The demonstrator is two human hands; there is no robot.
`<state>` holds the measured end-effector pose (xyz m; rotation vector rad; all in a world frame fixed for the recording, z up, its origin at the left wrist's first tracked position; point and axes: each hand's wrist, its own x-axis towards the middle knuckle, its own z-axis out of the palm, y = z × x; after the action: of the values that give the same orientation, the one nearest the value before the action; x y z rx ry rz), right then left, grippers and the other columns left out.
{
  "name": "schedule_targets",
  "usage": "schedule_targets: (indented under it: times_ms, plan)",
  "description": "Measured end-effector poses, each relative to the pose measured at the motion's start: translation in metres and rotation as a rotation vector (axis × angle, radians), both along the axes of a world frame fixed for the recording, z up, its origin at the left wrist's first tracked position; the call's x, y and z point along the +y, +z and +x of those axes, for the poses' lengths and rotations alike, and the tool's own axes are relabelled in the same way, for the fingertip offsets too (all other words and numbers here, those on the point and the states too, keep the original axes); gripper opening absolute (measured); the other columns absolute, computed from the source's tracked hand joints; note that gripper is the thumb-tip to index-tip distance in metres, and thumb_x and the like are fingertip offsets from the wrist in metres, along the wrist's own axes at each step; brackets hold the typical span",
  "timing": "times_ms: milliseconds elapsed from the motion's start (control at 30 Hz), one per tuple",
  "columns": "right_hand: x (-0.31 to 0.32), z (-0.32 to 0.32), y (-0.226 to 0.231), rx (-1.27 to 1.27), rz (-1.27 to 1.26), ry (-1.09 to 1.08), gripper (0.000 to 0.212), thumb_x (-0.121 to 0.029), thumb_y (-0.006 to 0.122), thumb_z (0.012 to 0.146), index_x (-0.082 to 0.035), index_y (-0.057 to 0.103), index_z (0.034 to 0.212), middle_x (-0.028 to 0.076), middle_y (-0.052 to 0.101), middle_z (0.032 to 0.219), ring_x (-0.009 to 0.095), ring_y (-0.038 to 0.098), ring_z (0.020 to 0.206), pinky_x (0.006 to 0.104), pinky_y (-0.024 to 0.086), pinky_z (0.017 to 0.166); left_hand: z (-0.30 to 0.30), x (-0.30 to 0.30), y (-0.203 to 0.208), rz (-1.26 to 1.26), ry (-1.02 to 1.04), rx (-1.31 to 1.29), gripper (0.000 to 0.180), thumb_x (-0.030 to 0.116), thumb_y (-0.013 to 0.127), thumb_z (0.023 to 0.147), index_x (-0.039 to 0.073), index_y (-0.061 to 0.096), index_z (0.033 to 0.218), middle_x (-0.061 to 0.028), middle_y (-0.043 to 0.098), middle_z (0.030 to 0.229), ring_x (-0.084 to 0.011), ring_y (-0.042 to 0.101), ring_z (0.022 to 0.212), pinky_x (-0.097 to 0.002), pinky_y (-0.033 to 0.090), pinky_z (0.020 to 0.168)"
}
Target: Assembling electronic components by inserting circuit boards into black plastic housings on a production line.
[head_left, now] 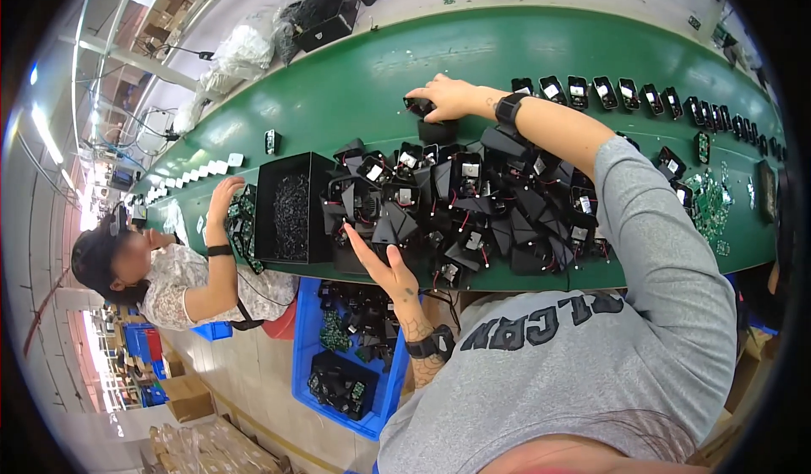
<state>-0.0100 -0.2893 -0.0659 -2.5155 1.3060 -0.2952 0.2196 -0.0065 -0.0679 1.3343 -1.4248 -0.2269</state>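
Black plastic housings with thin red wires are lying heaped across the near middle of the green table, and the right hand is resting over a dark part at the heap's far edge. Its fingers are curling partway around that part and appear to be holding it, while a second dark part is sitting just on the near side. The left hand is hovering by the heap's near left edge, fingers extended, thumb apart, seemingly holding nothing; whether its fingertips are touching a housing is hard to tell. Judging from how loosely the pieces are leaning together, a pull could be dragging neighbours along if wires are catching, and pieces on the near side could be slipping over the edge toward the floor or the blue crate. The right hand is covering much of its part, so the full shape and underside are going unseen; the heap's lower layers are disappearing under upper ones, small contents in the black bin are blurring together, and the row of housings at far right is shrinking toward the rim.
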Motion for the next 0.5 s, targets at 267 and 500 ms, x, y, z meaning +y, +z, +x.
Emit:
schedule_targets:
  times_ms: [267,500]
  plan:
    - [0.008,0.043,0.007,0.037,0.022,-0.227,0.039,-0.03,0.062,0.078,0.002,0.067,0.098,0.021,0.066,0.105,0.044,0.053,0.107,0.0491,0.046,0.095,0.0,0.002,-0.003,0.058,0.041,0.073,0.064,0.022,0.046,0.093,-0.002,0.023,0.147,-0.0184,0.028,0.152,-0.0323,0.028,0.14,-0.0449,0.021,0.113]
    - [0.023,0.016,0.016,-0.26,0.112,-0.016,0.034,-0.029,0.063,0.075,0.002,0.065,0.09,0.023,0.066,0.096,0.045,0.061,0.089,0.047,0.049,0.083,0.005,0.011,-0.014,0.058,0.055,0.052,0.058,0.017,0.044,0.094,-0.002,0.027,0.146,-0.0196,0.034,0.149,-0.0307,0.034,0.138,-0.0421,0.025,0.113]
